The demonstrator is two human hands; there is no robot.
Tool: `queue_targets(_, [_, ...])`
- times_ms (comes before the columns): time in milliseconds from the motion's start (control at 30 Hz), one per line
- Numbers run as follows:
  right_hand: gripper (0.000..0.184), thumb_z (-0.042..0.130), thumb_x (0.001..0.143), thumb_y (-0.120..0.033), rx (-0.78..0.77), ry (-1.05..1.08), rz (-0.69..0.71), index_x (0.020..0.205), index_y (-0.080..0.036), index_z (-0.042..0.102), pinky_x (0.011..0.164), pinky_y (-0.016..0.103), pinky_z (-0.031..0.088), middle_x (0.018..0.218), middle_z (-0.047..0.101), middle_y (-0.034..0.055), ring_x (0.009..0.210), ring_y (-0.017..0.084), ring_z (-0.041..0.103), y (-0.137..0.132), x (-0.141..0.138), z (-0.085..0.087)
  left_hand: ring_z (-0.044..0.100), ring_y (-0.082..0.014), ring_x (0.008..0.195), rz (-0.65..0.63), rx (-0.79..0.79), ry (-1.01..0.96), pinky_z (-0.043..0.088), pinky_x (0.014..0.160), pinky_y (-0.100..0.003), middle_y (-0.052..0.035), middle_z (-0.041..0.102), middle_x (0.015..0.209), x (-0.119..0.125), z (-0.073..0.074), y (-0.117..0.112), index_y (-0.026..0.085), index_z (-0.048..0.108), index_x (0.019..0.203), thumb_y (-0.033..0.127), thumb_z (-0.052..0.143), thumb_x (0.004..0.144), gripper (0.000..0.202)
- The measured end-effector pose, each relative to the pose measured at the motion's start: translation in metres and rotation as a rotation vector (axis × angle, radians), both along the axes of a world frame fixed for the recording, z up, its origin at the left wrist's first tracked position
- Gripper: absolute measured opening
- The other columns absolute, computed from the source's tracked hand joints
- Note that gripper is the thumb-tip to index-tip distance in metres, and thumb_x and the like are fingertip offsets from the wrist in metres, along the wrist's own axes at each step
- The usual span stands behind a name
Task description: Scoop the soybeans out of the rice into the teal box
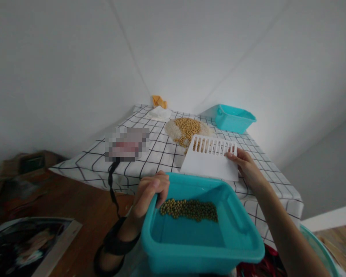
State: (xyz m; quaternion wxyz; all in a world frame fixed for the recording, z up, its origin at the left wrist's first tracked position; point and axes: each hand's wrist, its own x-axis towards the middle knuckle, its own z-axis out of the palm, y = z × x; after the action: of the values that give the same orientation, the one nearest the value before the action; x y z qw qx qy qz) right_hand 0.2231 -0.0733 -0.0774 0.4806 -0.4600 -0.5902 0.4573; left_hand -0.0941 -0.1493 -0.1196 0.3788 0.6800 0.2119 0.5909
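My left hand (153, 192) is closed over the left rim of a turquoise plastic basin (187, 234), its fingers curled inside the edge. A band of small round beans (190, 209) lies along the far side of the basin's floor. My right hand (246, 163) grips the right edge of a white slotted scraper (209, 165), with the thumb on its upper face. The scraper's slots point toward the wall, and its solid edge is close to the basin's far rim. Just beyond it, a pile of yellow soybeans (187, 127) rests among pale, rice-like grains (173, 129).
A second turquoise basin (233, 118) stands at the table's back right. White cloth or tissue (159, 114) and a yellow cloth (159, 101) lie at the back. A blurred-out item (128, 144) with a dark strap is on the left of the checked tablecloth (158, 154).
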Motion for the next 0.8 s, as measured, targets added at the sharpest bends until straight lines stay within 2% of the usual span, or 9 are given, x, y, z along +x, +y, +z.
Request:
queue_targets(333, [0.030, 0.082, 0.078, -0.046, -0.023, -0.014, 0.059, 0.098, -0.025, 0.076, 0.071, 0.032, 0.054, 0.099, 0.079, 0.0038, 0.083, 0.023, 0.070, -0.0020, -0.0048, 0.0021, 0.042, -0.0190, 0.051, -0.005, 0.007, 0.002, 0.035, 0.073, -0.042, 0.0001, 0.044, 0.045, 0.0012, 0.0013, -0.0012, 0.022, 0.039, 0.049, 0.032, 0.028, 0.106, 0.059])
queue_targets(567, [0.029, 0.082, 0.078, -0.048, 0.097, -0.030, -0.025, 0.095, -0.026, 0.077, 0.080, 0.037, 0.055, 0.098, 0.079, 0.0035, 0.090, 0.026, 0.071, 0.0026, -0.0031, 0.0018, 0.039, -0.0201, 0.050, 0.012, 0.012, -0.009, 0.035, 0.071, -0.044, -0.0004, 0.042, 0.044, 0.0019, 0.0022, -0.0023, 0.022, 0.038, 0.049, 0.031, 0.027, 0.105, 0.058])
queue_targets(800, [0.028, 0.084, 0.078, -0.045, -0.022, 0.008, 0.081, 0.095, -0.025, 0.077, 0.073, 0.031, 0.054, 0.095, 0.079, 0.0027, 0.082, 0.022, 0.070, -0.0020, -0.0056, 0.0019, 0.041, -0.0186, 0.051, -0.002, 0.047, 0.014, 0.034, 0.073, -0.043, 0.0003, 0.042, 0.045, 0.0006, 0.0003, -0.0019, 0.021, 0.038, 0.050, 0.030, 0.027, 0.106, 0.058])
